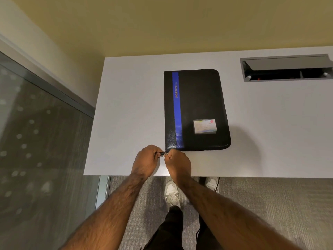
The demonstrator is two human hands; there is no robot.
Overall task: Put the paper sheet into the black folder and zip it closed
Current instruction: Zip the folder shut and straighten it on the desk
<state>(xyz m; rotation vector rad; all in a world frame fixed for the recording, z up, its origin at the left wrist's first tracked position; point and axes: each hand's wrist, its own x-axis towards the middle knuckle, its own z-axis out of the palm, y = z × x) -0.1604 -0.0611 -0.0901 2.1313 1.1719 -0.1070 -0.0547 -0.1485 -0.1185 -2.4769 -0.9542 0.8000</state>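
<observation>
The black folder (pixel 198 109) lies flat and closed on the white table (pixel 126 114), with a blue stripe down its left side and a small card on its cover. No paper sheet shows. My left hand (pixel 146 158) and my right hand (pixel 177 160) meet at the folder's near left corner. The left hand's fingers pinch the black zipper end tab (pixel 161 154). The right hand's fingers pinch the small metal zipper pull (pixel 166 153) beside it. Both hands rest just off the folder's near edge.
An open cable tray (pixel 286 68) is set into the table at the back right. A yellow wall runs behind the table and a glass partition (pixel 36 141) stands to the left. My shoes and grey carpet show below the table's near edge.
</observation>
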